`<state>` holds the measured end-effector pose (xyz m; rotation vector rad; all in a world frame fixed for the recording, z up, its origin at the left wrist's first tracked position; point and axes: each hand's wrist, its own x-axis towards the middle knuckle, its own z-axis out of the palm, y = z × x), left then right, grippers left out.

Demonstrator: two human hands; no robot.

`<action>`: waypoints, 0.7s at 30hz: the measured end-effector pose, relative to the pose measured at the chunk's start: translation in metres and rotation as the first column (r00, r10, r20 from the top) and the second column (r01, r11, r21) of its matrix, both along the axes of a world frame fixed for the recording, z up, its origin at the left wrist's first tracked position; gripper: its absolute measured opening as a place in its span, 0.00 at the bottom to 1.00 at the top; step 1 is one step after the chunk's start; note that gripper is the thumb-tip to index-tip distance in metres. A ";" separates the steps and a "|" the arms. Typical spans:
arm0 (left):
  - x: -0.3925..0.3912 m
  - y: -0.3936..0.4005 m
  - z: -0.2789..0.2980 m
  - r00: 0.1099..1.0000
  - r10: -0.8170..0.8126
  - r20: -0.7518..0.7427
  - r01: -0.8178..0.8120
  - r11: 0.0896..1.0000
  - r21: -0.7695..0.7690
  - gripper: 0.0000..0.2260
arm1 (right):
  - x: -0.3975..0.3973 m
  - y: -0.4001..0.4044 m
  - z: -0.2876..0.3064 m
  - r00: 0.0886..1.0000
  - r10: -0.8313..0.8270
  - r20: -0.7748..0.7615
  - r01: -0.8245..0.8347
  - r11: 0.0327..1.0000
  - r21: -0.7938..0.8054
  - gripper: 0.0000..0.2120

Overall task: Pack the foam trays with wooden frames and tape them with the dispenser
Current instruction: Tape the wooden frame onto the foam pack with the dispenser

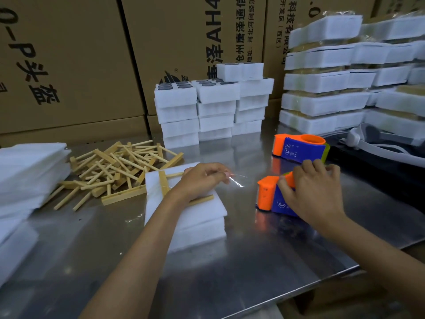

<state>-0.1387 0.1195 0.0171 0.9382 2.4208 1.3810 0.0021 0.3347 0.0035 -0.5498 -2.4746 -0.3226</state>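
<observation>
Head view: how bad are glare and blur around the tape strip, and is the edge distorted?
Head view: the shiny steel table mirrors the near orange-and-blue tape dispenser; the clear tape strip shows only as thin glints beside the left hand; the right hand is slightly soft; wide-angle bending curves the brown cardboard boxes.

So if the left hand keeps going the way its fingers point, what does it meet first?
Probably the nearer tape dispenser, which the right hand grips. The left hand pinches a tape strip pointing that way across bare table; depth is uncertain.

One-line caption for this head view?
Left hand pinches clear tape from the dispenser under the right hand.
</observation>
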 end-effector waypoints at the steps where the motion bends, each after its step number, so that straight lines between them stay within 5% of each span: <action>1: 0.000 0.000 0.000 1.000 0.002 0.004 -0.002 1.000 0.000 0.11 | -0.002 -0.002 0.005 0.999 0.027 -0.031 -0.028 0.999 -0.041 0.17; 5: 0.004 0.000 0.003 1.000 0.013 0.017 -0.013 1.000 -0.016 0.12 | -0.025 -0.029 0.030 0.944 0.276 -0.180 -0.320 0.896 -0.307 0.18; 9: 0.005 0.000 0.004 0.999 0.035 -0.009 -0.036 0.998 -0.060 0.09 | -0.053 -0.056 0.042 0.904 0.425 -0.033 -0.370 0.744 -0.556 0.24; 13: 0.005 0.003 0.005 0.992 0.111 -0.061 -0.118 0.986 -0.122 0.09 | -0.065 -0.067 0.045 0.918 0.380 0.116 -0.296 0.849 -0.438 0.24; 16: 0.000 0.004 0.003 0.981 0.157 -0.113 -0.173 0.973 -0.152 0.18 | -0.070 -0.078 0.047 0.901 0.335 0.276 -0.255 0.923 -0.287 0.25; 21: -0.006 0.002 0.001 0.967 0.255 0.026 -0.256 0.966 0.044 0.24 | -0.083 -0.090 0.031 0.807 0.424 0.411 -0.276 0.886 -0.373 0.25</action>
